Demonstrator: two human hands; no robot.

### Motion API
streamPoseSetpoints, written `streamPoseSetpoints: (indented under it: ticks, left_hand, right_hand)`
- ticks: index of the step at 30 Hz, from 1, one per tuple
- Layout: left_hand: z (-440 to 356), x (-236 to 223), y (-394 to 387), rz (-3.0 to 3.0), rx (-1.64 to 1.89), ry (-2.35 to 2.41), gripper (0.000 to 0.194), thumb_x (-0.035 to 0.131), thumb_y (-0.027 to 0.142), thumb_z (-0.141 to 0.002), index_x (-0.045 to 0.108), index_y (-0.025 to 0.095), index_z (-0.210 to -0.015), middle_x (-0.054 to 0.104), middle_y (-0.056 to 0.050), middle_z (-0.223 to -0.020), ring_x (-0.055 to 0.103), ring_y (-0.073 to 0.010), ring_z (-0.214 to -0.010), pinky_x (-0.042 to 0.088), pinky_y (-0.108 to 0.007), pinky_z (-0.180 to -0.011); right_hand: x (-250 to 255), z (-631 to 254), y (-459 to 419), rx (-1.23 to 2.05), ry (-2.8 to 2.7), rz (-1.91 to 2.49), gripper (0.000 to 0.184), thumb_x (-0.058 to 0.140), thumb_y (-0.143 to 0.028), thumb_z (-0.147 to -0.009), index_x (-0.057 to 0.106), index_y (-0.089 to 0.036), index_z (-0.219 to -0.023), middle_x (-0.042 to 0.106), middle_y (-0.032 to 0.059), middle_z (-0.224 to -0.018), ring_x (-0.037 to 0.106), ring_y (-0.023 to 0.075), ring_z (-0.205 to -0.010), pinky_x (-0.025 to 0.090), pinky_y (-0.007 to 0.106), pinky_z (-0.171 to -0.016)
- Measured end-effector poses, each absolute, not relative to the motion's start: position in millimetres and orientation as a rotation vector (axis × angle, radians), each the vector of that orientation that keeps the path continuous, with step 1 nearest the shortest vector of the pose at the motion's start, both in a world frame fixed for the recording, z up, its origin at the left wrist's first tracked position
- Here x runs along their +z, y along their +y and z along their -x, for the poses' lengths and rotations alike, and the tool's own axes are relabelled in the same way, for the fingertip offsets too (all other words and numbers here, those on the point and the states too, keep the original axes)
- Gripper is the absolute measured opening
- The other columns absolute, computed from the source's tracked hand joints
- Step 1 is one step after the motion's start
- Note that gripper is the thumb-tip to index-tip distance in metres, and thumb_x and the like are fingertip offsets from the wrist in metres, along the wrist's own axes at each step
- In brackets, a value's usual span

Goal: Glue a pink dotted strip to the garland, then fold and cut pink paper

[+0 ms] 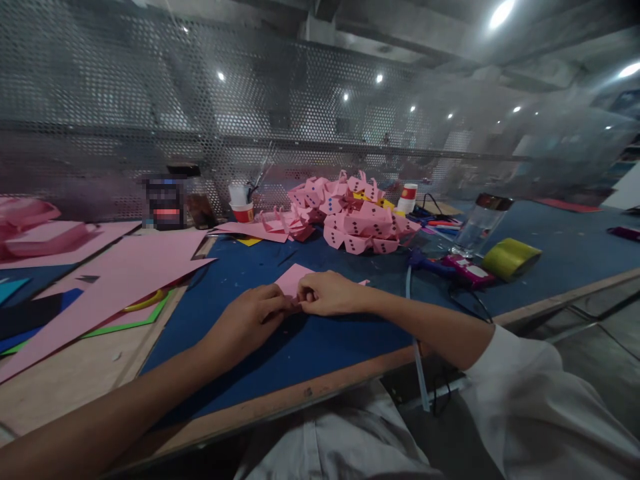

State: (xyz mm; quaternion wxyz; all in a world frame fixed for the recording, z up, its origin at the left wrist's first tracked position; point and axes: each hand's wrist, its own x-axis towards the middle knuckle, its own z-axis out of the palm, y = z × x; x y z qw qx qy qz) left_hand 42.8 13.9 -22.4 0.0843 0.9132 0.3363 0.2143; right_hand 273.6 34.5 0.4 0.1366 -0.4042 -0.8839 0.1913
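Observation:
A small piece of pink paper [296, 275] lies on the blue table top in front of me, partly covered by my hands. My left hand [260, 312] is closed, its fingertips pinching the paper's near edge. Right beside it, my right hand [327, 293] is closed on the same edge with curled fingers. The two sets of fingertips almost meet. A pink corner sticks out behind my right wrist. Behind the hands sits a heap of folded pink paper shapes [360, 227] with dark dots and curled strips.
Large pink sheets [135, 267] lie at left over coloured sheets and yellow-handled scissors [145, 301]. Paper cups [241, 203] stand at the back. To the right are a clear bottle [483, 223], a roll of yellow tape [513, 259] and a glue gun [433, 265]. Perforated metal screens the back.

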Motion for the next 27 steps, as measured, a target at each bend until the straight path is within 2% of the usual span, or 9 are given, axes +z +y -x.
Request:
streamPoseSetpoints:
  ticks: [7, 27]
  left_hand:
    - [-42.3, -18.2, 9.6, -2.798, 0.589, 1.012, 0.025, 0.05, 0.013, -0.094, 0.073, 0.023, -0.1, 0.07, -0.004, -0.101, 0.064, -0.0196, -0.094, 0.045, -0.031, -0.082]
    - [-40.7, -18.1, 10.9, -2.679, 0.572, 1.031, 0.022, 0.049, 0.021, -0.096, 0.071, 0.023, -0.096, 0.067, -0.004, -0.099, 0.062, -0.0193, -0.09, 0.044, -0.028, -0.076]
  right_hand:
    - [0.2, -273.3, 35.2, 0.582, -2.564, 1.151, 0.013, 0.065, -0.026, -0.08, 0.068, -0.018, -0.09, 0.072, 0.0001, -0.088, 0.062, 0.0135, -0.076, 0.037, 0.024, -0.065]
    - [22.7, -285.0, 27.5, 0.737, -2.633, 1.199, 0.022, 0.06, -0.012, -0.078, 0.07, -0.015, -0.098, 0.072, 0.0032, -0.092, 0.061, 0.0139, -0.078, 0.039, 0.021, -0.065]
